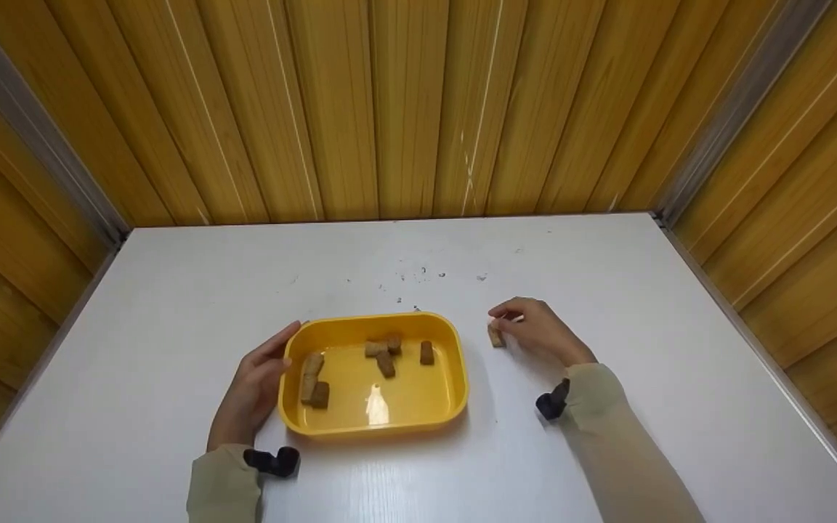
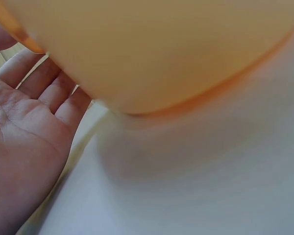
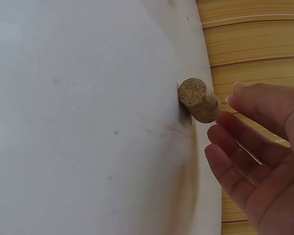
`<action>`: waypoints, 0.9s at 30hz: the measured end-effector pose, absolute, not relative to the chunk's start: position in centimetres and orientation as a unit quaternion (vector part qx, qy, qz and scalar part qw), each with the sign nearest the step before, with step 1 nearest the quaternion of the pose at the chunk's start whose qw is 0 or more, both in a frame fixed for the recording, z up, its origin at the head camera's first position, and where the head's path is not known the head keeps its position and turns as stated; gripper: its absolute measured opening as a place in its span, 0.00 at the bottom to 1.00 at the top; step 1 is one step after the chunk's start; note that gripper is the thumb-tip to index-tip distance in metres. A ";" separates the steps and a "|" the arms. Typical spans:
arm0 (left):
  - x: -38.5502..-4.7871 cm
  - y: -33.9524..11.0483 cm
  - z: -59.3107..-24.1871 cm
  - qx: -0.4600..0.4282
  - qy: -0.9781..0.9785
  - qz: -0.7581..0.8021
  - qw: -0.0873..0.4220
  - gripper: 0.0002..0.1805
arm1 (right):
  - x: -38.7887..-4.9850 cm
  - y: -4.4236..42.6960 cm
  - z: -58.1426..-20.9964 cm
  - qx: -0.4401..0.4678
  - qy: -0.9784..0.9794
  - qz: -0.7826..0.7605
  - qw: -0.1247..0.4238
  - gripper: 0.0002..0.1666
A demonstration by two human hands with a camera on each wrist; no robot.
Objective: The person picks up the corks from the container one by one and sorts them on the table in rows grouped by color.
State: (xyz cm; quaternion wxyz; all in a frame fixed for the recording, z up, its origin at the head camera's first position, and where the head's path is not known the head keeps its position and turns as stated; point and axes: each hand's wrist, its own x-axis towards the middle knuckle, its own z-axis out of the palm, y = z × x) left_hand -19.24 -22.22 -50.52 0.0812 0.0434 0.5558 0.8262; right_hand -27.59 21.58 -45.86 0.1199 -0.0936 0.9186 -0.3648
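In the head view, a yellow plastic tray (image 1: 371, 430) stands on the white table with several brown corks (image 1: 386, 364) lying in it. My left hand (image 1: 250, 385) grips the tray's left side, thumb at the rim and fingers along the outer wall. The left wrist view shows the fingers (image 2: 63, 95) against that wall. Right of the tray, my right hand (image 1: 538, 330) is at a single cork (image 1: 496, 336) on the table. In the right wrist view the cork's (image 3: 192, 92) round end faces the camera. Thumb and fingers stand apart near its far end, a fingertip close to or touching it.
Dark specks mark the white table (image 1: 578, 250) behind the tray. Wood-patterned panels (image 1: 404, 109) wall in the back and both sides. A small black device (image 1: 553, 401) sits on each wrist.
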 end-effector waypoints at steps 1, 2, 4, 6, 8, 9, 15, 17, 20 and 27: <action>-19.3 -22.2 -50.5 0.044 0.556 0.826 0.079 0.32 | -27.6 21.5 -45.7 -0.097 0.919 -0.364 0.117 0.16; -19.3 -22.2 -50.5 0.046 0.557 0.826 0.077 0.33 | -27.6 21.4 -45.6 -0.099 0.918 -0.366 0.116 0.16; -19.3 -22.2 -50.5 0.049 0.558 0.825 0.074 0.33 | -27.7 21.2 -45.3 -0.112 0.917 -0.368 0.108 0.16; -19.3 -22.2 -50.5 0.050 0.560 0.824 0.071 0.33 | -27.7 21.0 -44.9 -0.126 0.914 -0.372 0.101 0.16; -19.3 -22.2 -50.5 0.047 0.560 0.824 0.075 0.33 | -27.7 20.7 -44.4 -0.142 0.912 -0.374 0.092 0.16; -19.3 -22.2 -50.5 0.044 0.560 0.824 0.077 0.33 | -27.7 20.6 -44.2 -0.151 0.911 -0.374 0.088 0.16; -19.3 -22.1 -50.5 0.030 0.557 0.826 0.078 0.32 | -27.7 19.5 -42.7 -0.186 0.906 -0.371 0.084 0.18; -19.3 -22.1 -50.5 0.033 0.559 0.825 0.078 0.32 | -27.7 19.2 -42.2 -0.193 0.904 -0.371 0.083 0.17; -19.3 -22.1 -50.5 0.037 0.561 0.824 0.079 0.32 | -27.7 18.7 -41.5 -0.206 0.902 -0.370 0.080 0.16; -19.4 -22.2 -50.5 0.042 0.558 0.825 0.083 0.32 | -27.7 17.4 -40.5 -0.232 0.901 -0.358 0.082 0.16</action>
